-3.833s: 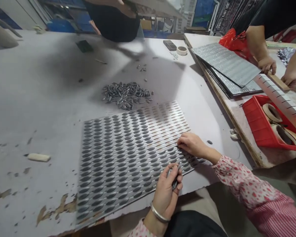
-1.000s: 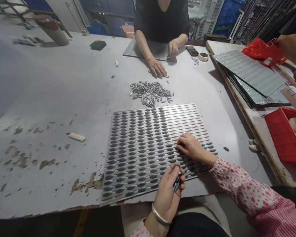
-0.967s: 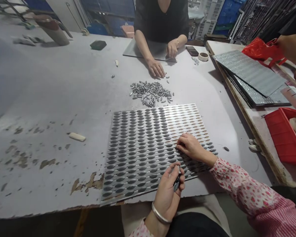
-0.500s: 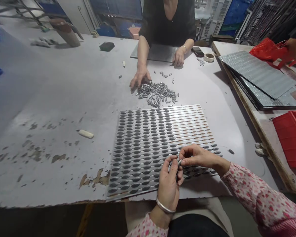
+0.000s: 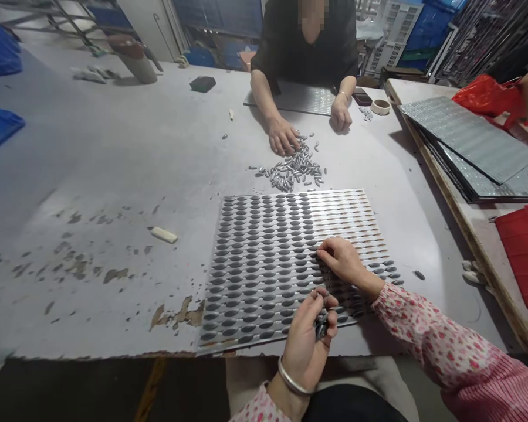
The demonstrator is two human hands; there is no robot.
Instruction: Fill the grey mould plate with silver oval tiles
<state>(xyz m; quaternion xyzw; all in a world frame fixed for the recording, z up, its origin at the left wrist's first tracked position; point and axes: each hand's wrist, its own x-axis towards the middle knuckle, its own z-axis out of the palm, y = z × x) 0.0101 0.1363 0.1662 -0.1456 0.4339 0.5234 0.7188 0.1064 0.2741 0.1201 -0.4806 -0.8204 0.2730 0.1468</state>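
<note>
A flat panel (image 5: pixel 338 205) lies on the table in front of me, with rows of dark grey oval pieces (image 5: pixel 250 261) across its left and lower parts. Bare strips with brownish marks show at its upper right. My left hand (image 5: pixel 305 334) is cupped around several small grey oval pieces (image 5: pixel 321 324), just above the panel's near edge. My right hand (image 5: pixel 345 261) reaches onto the panel, thumb and fingertips pinched together where the filled rows meet the bare strips. Whatever is between those fingertips is hidden.
Beyond the panel is a pile of silver-grey oval pieces (image 5: pixel 290 173), touched by a co-worker's hand (image 5: pixel 284 136). A pale-handled knife (image 5: pixel 163 234) lies to the left. Stacked panels (image 5: pixel 470 135) and a red bin (image 5: pixel 521 252) occupy the right-hand table. A tape roll (image 5: pixel 381 106) sits farther back.
My right hand has moved from my left fingers up and away onto the panel. My left hand has lowered slightly. The co-worker's hand has shifted right, over the pile.
</note>
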